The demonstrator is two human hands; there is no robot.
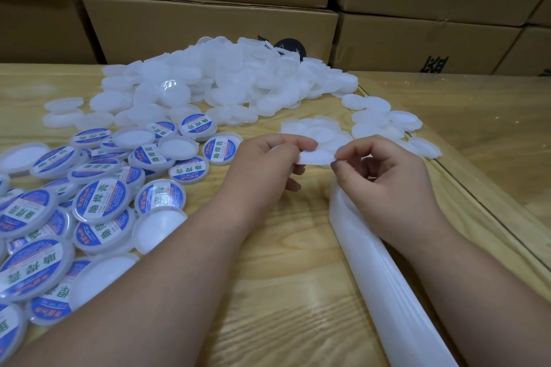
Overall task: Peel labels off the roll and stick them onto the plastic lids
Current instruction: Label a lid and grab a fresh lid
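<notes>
My left hand [268, 158] and right hand [384, 176] both pinch one white plastic lid [314, 156] above the desk [283, 292], labelled lids [98, 202] piled at left.

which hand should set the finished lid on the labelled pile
Left. The left hand already grips the lid, and the labelled pile lies on its side; the right hand only pinches the lid's edge.
</notes>
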